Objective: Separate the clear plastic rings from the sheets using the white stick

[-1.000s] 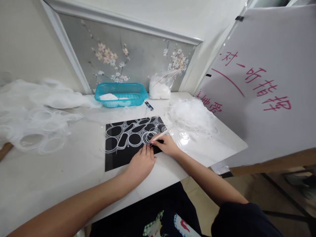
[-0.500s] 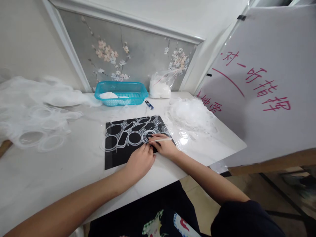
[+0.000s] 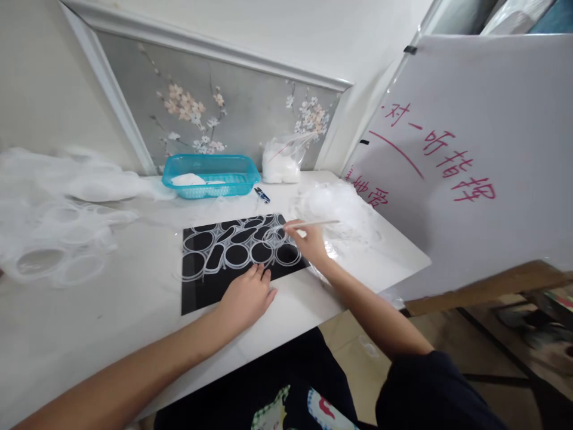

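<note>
A black board (image 3: pixel 197 298) lies on the white table, mostly covered by a lacy pattern of white rings and long loops (image 3: pixel 237 255). My left hand (image 3: pixel 246 295) rests at the board's near edge, fingers stretched out flat and touching it. Raised over the board's right side, my right hand (image 3: pixel 310 240) pinches a thin white stick (image 3: pixel 320 223) that points to the right. Several thin white loops (image 3: pixel 271 237) show at its fingertips; whether the fingers hold them too I cannot tell.
Behind the board stand a turquoise basket (image 3: pixel 210 190) with white pieces, small blue snips (image 3: pixel 262 195) and a clear bag of white material (image 3: pixel 282 164). White mesh heaps lie left (image 3: pixel 67 239) and right (image 3: pixel 333 206). A whiteboard (image 3: pixel 492 119) borders the table's right side.
My right hand has lifted away from my left and moved up the board with the stick. A ring now shows at the lower right where the hand was. The view has shifted slightly.
</note>
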Demonstrator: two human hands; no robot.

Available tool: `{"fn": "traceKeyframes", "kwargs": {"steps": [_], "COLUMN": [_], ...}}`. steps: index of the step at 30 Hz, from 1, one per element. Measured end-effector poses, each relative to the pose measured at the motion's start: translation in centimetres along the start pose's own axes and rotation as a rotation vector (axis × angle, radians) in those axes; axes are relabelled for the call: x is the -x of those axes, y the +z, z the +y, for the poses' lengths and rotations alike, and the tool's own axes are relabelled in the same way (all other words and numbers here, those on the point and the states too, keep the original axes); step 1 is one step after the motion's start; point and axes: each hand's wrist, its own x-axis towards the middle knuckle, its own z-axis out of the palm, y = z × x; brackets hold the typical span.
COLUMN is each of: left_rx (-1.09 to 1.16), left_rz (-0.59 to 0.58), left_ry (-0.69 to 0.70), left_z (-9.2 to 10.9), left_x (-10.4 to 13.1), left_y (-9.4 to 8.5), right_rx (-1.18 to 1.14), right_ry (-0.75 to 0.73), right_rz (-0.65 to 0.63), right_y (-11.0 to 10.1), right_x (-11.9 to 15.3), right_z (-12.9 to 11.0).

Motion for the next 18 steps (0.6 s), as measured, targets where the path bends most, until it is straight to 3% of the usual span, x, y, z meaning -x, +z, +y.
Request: {"fn": "traceKeyframes", "kwargs": {"steps": [2, 5, 8, 12, 18], "left_rx": [-0.027, 0.027, 0.070, 0.051, 0.062], "left_rz": [0.022, 0.003, 0.029, 0.073, 0.097], "left_ry": [0.026, 0.036, -0.003, 0.018, 0.060], "left_z": [0.0, -1.1, -3.2, -5.8, -6.3], "left_x": [0.1, -0.8, -3.0, -6.5, -8.6], "left_y": [0.1, -0.8, -1.8, -1.5, -0.9], "right_rx": [-0.140, -0.264, -0.434, -0.654, -0.929], "right_ry": [0.100, 0.184, 0.282, 0.405, 0.509], "right_rz": [-0.031, -0.005, 0.073, 0.136, 0.200], "right_y": [1.5, 2.3, 1.8, 0.5, -0.7], "right_x": [1.3, 1.2, 0.2, -0.3, -0.1], "right_z": [0.3, 0.9, 1.9, 3.0, 2.5]}}
